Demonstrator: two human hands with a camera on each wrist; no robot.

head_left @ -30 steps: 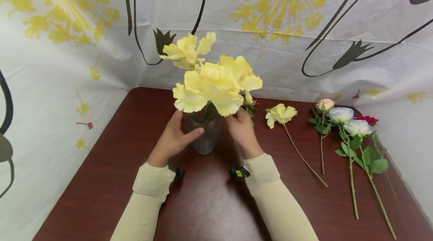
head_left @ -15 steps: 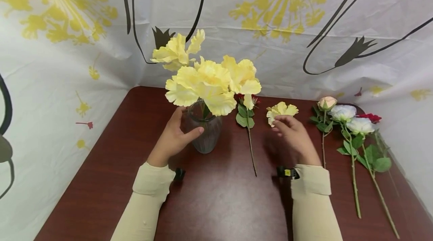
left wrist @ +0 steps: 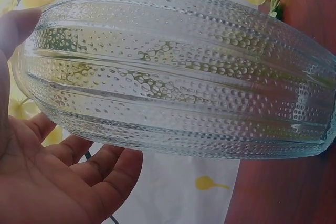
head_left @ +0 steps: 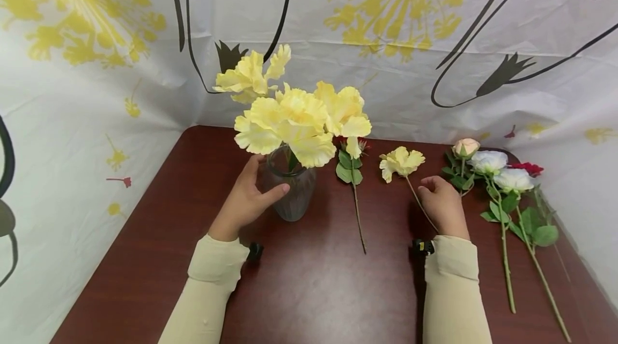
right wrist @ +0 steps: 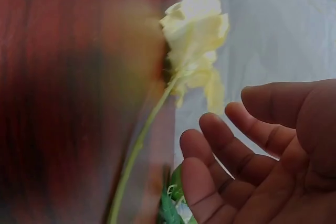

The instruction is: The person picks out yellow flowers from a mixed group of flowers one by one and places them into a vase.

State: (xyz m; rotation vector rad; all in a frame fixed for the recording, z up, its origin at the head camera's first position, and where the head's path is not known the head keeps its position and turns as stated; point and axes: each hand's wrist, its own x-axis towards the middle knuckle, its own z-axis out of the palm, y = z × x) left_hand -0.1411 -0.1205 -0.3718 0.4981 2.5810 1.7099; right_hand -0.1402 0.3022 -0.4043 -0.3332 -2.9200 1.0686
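A clear ribbed glass vase [head_left: 295,202] stands upright on the table, holding several yellow artificial flowers [head_left: 289,118]. My left hand [head_left: 241,199] holds the vase near its neck; in the left wrist view, the thumb lies on one side of the glass [left wrist: 178,72] and the fingers on the other. A single yellow flower [head_left: 402,163] with a long thin stem lies to the right of the vase. Over that stem hovers my right hand [head_left: 444,205], its fingers loosely bent and holding nothing. In the right wrist view, a gap shows between the fingers and the flower stem [right wrist: 139,145].
A red flower [head_left: 354,172] with green leaves lies between the vase and the loose yellow flower. Farther right lie a peach rose [head_left: 466,147], white roses [head_left: 513,181] and another red flower [head_left: 530,168]. A patterned white sheet [head_left: 309,65] hangs behind the dark wooden table [head_left: 299,279].
My right hand has left the flowers in the vase and moved right, past the loose yellow bloom to above its stem. The vase flowers have shifted slightly left; my left hand stays at the vase.
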